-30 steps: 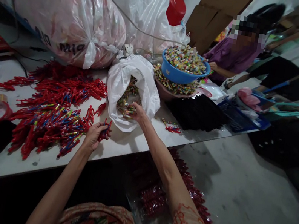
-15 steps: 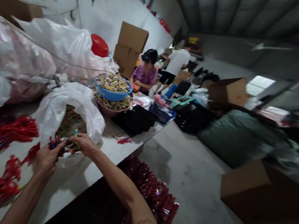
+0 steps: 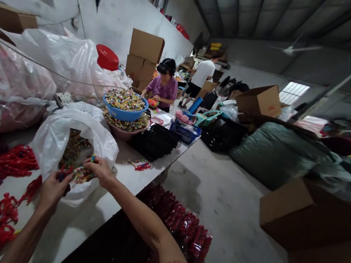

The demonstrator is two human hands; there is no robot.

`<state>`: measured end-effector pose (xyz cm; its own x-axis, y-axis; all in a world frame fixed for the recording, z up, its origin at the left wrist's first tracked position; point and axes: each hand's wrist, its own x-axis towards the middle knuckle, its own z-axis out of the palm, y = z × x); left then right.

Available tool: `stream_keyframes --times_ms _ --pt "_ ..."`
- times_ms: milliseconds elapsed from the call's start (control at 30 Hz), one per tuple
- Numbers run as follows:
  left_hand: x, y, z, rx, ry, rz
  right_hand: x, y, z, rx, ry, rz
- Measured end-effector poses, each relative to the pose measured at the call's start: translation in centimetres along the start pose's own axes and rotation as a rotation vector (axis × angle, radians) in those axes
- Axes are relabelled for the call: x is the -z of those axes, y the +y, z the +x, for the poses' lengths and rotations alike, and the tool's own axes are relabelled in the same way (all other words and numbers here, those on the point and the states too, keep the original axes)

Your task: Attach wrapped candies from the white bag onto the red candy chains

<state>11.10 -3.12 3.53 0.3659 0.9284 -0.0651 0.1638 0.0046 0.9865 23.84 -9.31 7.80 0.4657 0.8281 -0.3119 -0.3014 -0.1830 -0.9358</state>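
My left hand (image 3: pixel 54 187) is closed on a small bundle of red and dark pieces (image 3: pixel 65 174) at the near rim of an open white plastic bag (image 3: pixel 47 132). Just right of it, over the bag's mouth, my right hand (image 3: pixel 100 170) pinches a small teal-tipped piece (image 3: pixel 93 159). Small multicoloured pieces (image 3: pixel 82 175) lie in the bag below my fingers. Left of the bag, red strands (image 3: pixel 12 158) are spread on the white table (image 3: pixel 94 212).
Behind the bag, a blue basin (image 3: pixel 124 114) of colourful pieces sits on a pink one. Black strips (image 3: pixel 157 141) and a blue basket (image 3: pixel 183 134) line the table edge. A person in purple (image 3: pixel 166 87) sits beyond; another stands farther back. Cartons (image 3: pixel 287 208) stand at right.
The view has shifted slightly and become sharper. My hands have parted a little, and more of the multicoloured pieces shows between them.
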Motion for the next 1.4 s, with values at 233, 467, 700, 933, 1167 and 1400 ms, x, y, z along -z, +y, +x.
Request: stream_keyframes --times_ms 233,467,700,933,1167,1400 --pt "4.4 0.2 -7.1 0.202 -0.451 -0.307 0.2 0.6 -2.7 -0.039 -0.294 -0.038" --pt "7.2 -2.2 -9.6 0.223 -0.391 -0.353 -2.7 4.4 -4.2 -0.033 -0.54 -0.053" --pt "8.6 -3.7 -10.7 0.196 -0.401 -0.31 -4.3 5.7 -3.9 -0.129 -0.632 -0.14" --pt "9.6 -4.1 -10.8 0.234 -0.454 -0.083 -4.9 5.6 -2.9 -0.33 -0.702 -0.29" --pt "9.2 -4.9 -11.1 0.006 -0.368 0.168 -5.3 6.1 -3.2 -0.328 -0.627 -0.467" --pt "9.0 -6.8 -10.0 -0.034 -0.134 0.487 -6.3 7.1 -3.4 -0.07 -0.395 -0.51"
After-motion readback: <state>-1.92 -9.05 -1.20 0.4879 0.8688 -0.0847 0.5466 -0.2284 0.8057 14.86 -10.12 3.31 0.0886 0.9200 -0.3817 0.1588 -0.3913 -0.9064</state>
